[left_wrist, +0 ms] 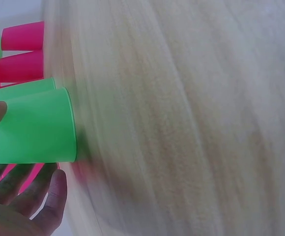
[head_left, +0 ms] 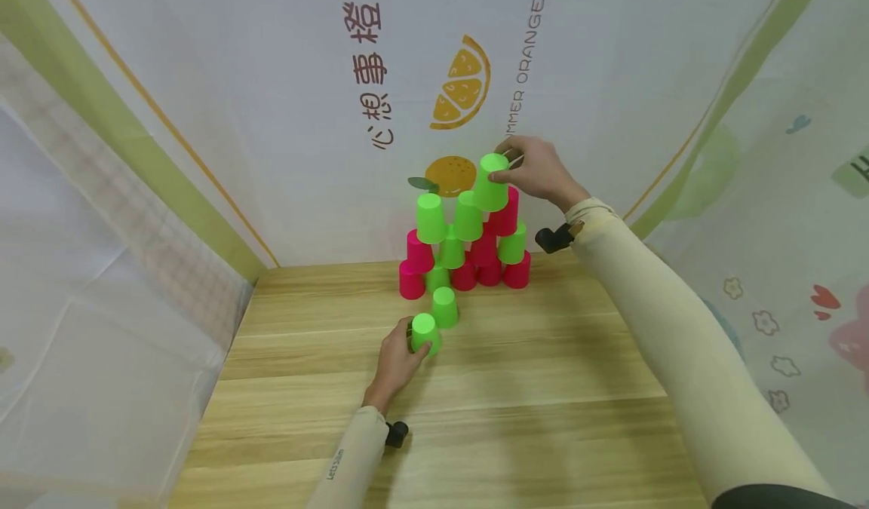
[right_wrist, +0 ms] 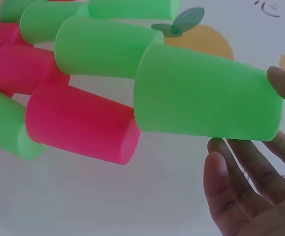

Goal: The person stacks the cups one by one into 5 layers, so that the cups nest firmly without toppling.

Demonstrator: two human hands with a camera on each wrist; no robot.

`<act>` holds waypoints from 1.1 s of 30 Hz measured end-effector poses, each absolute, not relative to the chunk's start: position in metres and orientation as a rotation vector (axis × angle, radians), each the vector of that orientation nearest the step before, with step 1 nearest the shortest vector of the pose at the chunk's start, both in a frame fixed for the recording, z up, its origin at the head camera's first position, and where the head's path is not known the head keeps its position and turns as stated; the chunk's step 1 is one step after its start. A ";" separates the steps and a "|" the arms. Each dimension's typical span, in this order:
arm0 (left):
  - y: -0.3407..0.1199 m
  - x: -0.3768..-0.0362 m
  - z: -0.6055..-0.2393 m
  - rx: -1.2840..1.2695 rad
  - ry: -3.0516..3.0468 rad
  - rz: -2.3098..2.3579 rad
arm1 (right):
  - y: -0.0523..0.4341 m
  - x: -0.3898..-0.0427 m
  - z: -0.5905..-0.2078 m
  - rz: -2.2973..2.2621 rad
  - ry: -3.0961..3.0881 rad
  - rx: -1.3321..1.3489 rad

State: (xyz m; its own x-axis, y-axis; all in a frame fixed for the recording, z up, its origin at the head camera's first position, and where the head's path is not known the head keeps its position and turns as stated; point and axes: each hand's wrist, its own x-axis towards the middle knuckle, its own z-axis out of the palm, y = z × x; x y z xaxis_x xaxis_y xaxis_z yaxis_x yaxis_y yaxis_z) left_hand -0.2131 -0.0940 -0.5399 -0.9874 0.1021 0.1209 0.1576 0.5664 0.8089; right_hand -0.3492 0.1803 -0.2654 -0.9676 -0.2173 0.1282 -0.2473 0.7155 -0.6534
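My right hand (head_left: 539, 170) pinches an upside-down green cup (head_left: 490, 185) between thumb and fingers. In the right wrist view that cup's rim is right at the bases of a green cup (right_wrist: 108, 46) and a pink cup (right_wrist: 81, 123) in the stack's upper row. The stack has stepped rows of inverted pink and green cups, wider at the bottom. In front of it my left hand (head_left: 397, 362) grips another inverted green cup (head_left: 425, 334), low over the table, thumb on one side and fingers on the other. A loose green cup (head_left: 444, 308) stands just behind it.
The wooden table (head_left: 305, 411) ends at a printed cloth backdrop (head_left: 326, 207) close behind the stack. Cloth also hangs on the left and right sides. Small black devices (head_left: 397, 433) are strapped at both wrists.
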 end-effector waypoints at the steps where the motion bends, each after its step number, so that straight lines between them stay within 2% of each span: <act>1: -0.094 -0.213 -0.539 -0.228 -2.723 -1.425 | 0.181 -0.351 -0.266 1.103 -2.872 0.375; 20: -0.100 -0.210 -0.534 -0.256 -2.706 -1.308 | 0.182 -0.363 -0.273 1.180 -2.861 0.237; 33: -0.107 -0.214 -0.504 -0.339 -2.617 -1.262 | 0.181 -0.359 -0.275 1.146 -2.850 0.256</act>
